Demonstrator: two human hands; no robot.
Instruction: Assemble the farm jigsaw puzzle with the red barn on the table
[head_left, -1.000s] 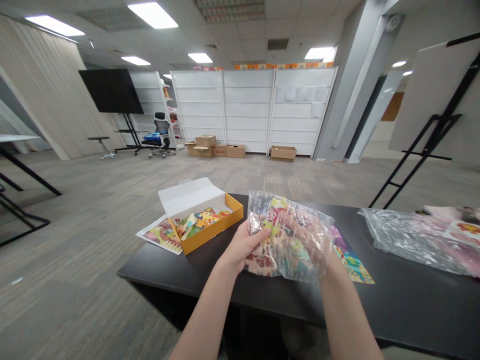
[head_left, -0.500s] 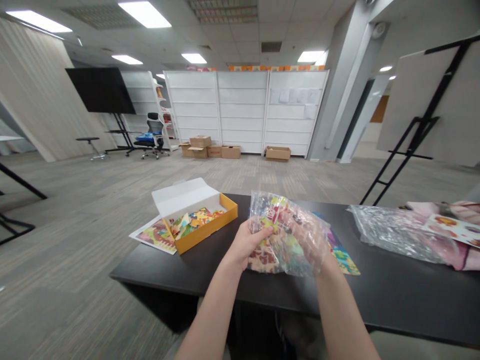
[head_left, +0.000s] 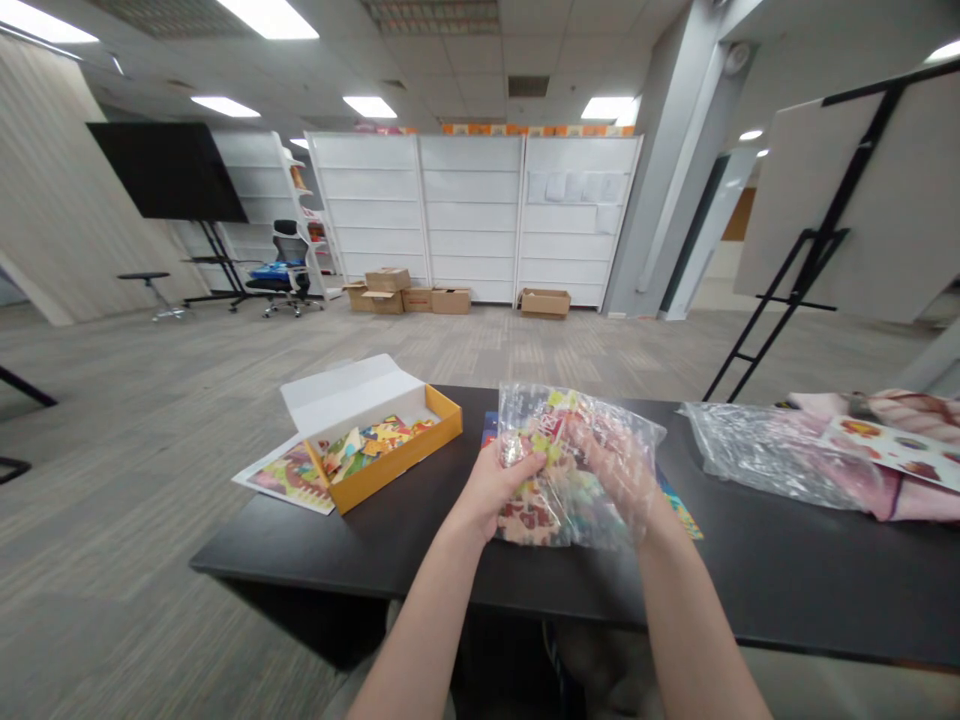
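Note:
A clear plastic bag (head_left: 592,510) with colourful puzzle pieces (head_left: 529,515) in it is held up over the black table (head_left: 390,540). My left hand (head_left: 499,485) grips the bag's left side, thumb across the front. My right hand (head_left: 611,460) is inside the bag, seen through the plastic, with its fingers at the pieces near the top; exactly what they pinch is blurred. Behind the bag lies a colourful printed sheet (head_left: 679,508), mostly covered. To the left stands an open yellow box (head_left: 401,465) with a white lid and loose pieces inside.
A printed picture sheet (head_left: 289,478) lies partly under the yellow box. On the right are crumpled clear plastic (head_left: 772,455), pink cloth (head_left: 911,495) and a sticker-like card (head_left: 900,450). Beyond the table are an easel-like stand (head_left: 814,250), cardboard boxes (head_left: 450,300) and white shelving.
The view has turned slightly to the right, so the box and table appear further left. Both hands keep nearly the same pose at the bag.

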